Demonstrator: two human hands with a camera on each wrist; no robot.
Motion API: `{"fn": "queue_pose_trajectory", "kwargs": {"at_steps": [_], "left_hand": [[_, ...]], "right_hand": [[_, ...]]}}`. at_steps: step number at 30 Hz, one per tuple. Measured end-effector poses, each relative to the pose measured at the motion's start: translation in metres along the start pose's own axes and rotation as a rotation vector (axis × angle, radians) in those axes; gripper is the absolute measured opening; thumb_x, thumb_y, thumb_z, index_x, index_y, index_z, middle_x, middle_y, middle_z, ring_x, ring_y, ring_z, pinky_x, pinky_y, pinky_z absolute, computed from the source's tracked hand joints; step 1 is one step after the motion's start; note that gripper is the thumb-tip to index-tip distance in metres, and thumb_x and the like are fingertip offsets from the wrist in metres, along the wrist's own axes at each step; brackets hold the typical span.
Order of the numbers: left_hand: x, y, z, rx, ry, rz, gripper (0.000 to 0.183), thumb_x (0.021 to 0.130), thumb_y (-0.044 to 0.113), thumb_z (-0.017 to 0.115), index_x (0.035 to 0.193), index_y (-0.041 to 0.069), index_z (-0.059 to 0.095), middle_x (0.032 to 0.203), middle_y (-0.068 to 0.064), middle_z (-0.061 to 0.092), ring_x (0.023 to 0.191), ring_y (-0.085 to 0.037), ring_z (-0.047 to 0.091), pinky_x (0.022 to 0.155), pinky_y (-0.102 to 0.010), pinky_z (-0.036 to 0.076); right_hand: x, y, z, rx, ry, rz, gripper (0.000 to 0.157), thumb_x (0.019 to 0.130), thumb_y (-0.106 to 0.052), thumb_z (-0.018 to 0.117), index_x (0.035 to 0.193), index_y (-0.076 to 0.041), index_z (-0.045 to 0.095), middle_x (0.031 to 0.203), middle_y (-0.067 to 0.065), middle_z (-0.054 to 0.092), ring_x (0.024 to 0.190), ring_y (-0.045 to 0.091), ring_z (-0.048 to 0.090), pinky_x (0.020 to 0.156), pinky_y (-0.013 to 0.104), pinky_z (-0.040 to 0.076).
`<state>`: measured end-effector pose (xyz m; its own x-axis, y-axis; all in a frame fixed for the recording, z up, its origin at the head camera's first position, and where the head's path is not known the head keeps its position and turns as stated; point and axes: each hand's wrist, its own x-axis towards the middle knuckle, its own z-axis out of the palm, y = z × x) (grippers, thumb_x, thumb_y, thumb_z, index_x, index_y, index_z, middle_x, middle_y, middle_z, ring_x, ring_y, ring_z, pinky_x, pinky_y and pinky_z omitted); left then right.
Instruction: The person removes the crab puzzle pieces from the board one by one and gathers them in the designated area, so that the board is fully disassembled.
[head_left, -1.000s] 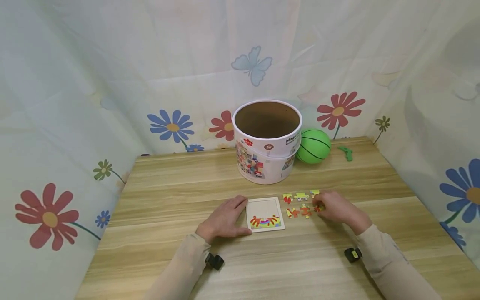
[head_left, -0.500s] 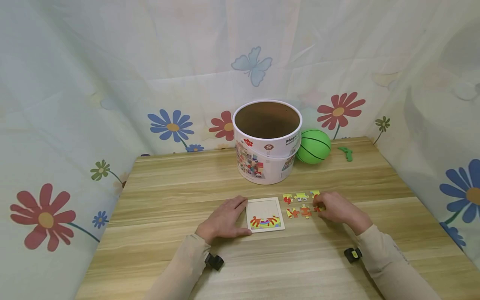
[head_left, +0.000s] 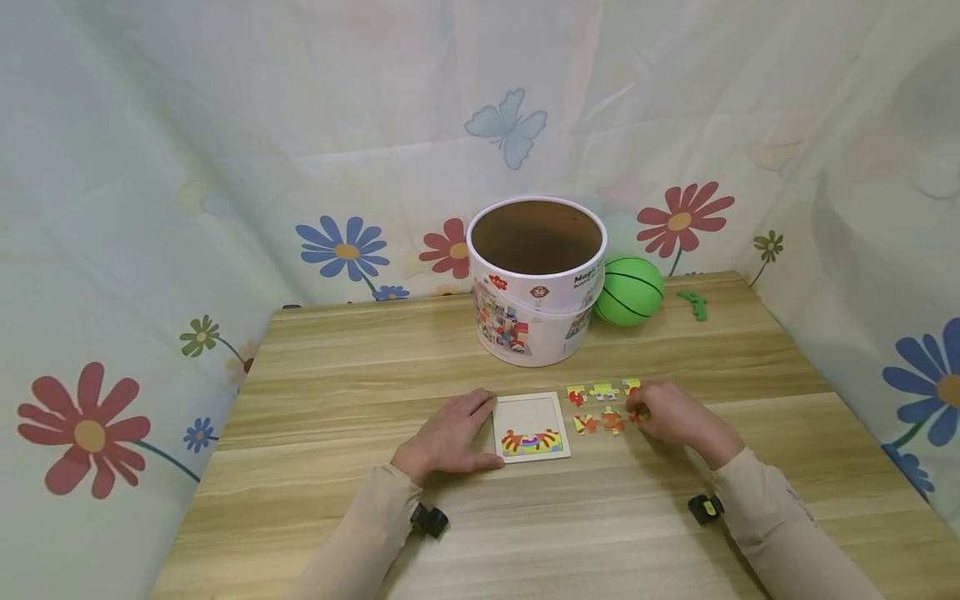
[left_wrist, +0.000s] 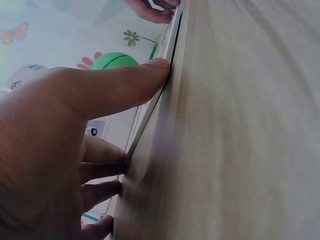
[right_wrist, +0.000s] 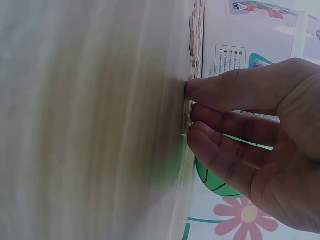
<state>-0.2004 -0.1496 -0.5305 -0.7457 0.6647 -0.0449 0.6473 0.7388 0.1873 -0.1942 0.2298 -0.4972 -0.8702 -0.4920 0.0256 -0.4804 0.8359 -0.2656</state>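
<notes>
A square wooden puzzle board (head_left: pixel 527 412) lies on the table, its near strip filled with red, yellow and purple picture pieces. My left hand (head_left: pixel 450 437) rests at its left side, thumb along the near edge and fingers by the far left corner, all nearly straight. Two short rows of loose jigsaw pieces (head_left: pixel 603 392) lie right of the board. At the right end of the nearer row, my right hand (head_left: pixel 669 414) pinches a puzzle piece (head_left: pixel 637 416) low at the tabletop; the fingers mostly hide it. In the right wrist view, thumb and fingertips (right_wrist: pixel 197 91) meet the table around it.
Behind the board stands a large white cardboard bucket (head_left: pixel 532 333), its top uncovered. A green ball (head_left: pixel 632 292) sits against its right side, and a small green toy gun (head_left: pixel 696 306) lies farther right. A flower-printed curtain (head_left: pixel 360 142) surrounds the table.
The right fingers have shifted very slightly around the end piece, and the piece just above shows a little more. My left hand and the board stay put.
</notes>
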Motion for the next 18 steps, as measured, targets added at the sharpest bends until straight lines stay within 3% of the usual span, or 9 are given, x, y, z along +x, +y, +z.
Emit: {"fn": "queue_pose_trajectory", "kwargs": {"at_steps": [18], "left_hand": [[0.001,0.000,0.000,0.001,-0.011,-0.015,0.100,0.082,0.070,0.060,0.151,0.004,0.032,0.156,-0.010,0.031,0.145,-0.025,0.028,0.120,-0.042,0.024]], "right_hand": [[0.009,-0.014,-0.007,0.041,0.017,0.021,0.022,0.079,-0.010,0.076,0.100,-0.005,0.074,0.098,0.008,0.071,0.089,0.025,0.067,0.080,0.044,0.057]]}}
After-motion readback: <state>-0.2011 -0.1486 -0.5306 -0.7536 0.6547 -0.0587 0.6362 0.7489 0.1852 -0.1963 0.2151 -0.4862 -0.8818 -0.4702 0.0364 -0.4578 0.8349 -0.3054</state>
